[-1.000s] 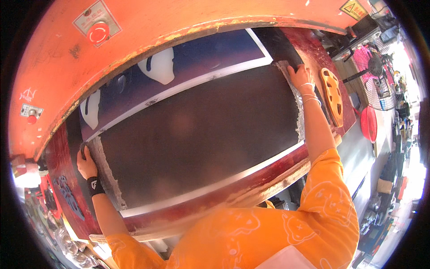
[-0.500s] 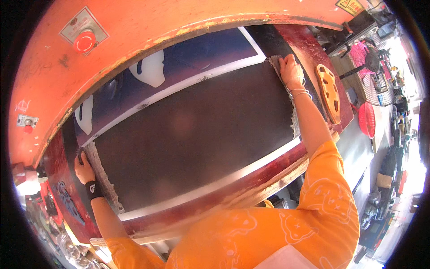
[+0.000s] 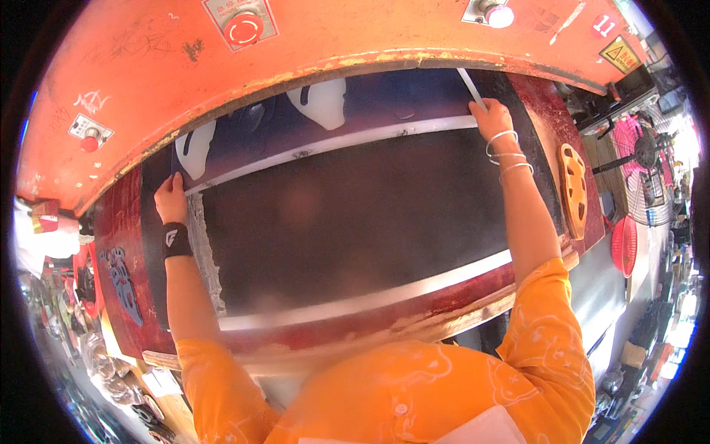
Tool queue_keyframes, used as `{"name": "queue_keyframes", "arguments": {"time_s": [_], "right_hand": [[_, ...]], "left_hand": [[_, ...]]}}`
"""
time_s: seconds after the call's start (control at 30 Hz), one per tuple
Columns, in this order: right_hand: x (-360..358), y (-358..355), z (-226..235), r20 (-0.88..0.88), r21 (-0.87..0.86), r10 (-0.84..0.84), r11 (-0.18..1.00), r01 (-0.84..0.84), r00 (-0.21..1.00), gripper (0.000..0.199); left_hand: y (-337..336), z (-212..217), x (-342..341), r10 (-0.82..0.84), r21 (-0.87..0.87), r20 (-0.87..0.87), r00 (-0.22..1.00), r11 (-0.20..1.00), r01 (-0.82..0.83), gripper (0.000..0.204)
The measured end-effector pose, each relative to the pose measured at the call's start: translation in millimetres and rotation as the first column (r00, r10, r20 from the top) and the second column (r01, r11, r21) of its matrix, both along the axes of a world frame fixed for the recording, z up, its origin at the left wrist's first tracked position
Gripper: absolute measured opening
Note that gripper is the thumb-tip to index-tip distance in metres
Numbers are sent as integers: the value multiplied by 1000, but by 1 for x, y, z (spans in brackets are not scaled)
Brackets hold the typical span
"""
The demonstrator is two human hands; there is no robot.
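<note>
A dark blue sheet point(image 3: 399, 103) with white shapes and a white border lies at the back, its far part hidden under an orange machine. My left hand point(image 3: 171, 200), a black band on its wrist, pinches at the sheet's near left corner. At its near right corner my right hand point(image 3: 494, 120) is closed on the white border. Between my forearms lies a wide dark sheet point(image 3: 347, 222) with a ragged grey left edge. A white strip point(image 3: 377, 300) runs along its near side.
The orange machine point(image 3: 355, 37) spans the back, with a red button point(image 3: 244, 29) on it. A yellow slotted piece point(image 3: 573, 189) lies at right on the maroon board point(image 3: 122, 222), a blue-grey cut shape point(image 3: 122, 285) at left. A fan point(image 3: 643, 152) and red basket point(image 3: 623, 246) stand farther right.
Both hands have left the ragged side edges of the dark sheet and now grip the near corners of the blue sheet. The view has turned, shifting the scene rightward.
</note>
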State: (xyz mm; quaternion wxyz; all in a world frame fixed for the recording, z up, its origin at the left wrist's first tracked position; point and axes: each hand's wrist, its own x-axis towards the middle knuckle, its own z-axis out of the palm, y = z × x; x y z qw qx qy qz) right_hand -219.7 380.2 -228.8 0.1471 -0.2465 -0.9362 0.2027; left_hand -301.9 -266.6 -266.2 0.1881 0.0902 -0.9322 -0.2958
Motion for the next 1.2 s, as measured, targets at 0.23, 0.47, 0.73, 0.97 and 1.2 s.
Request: {"name": "queue_keyframes", "arguments": {"time_s": [0.23,0.47,0.73,0.97,1.2], "right_hand": [[54,-5,14,-4,-28,-20,999,20,1000,54],[185,-13,9,-49,20,-22,1000,23,999,49],[261,-44,5,-61,-50,-132,990,129,989,50],[256,-44,-21,-158,79,-137,985,151,978,55],[259,-49,-17,-172,75,-147,984,161,974,50]], "left_hand": [[0,23,52,-70,117,3,998,991,69,41],[0,21,204,-21,43,19,1000,999,20,38],[4,8,279,48,125,28,998,991,-51,41],[-4,-4,280,50,86,-22,998,995,-48,43],[2,-3,284,48,102,-63,997,994,-41,40]]}}
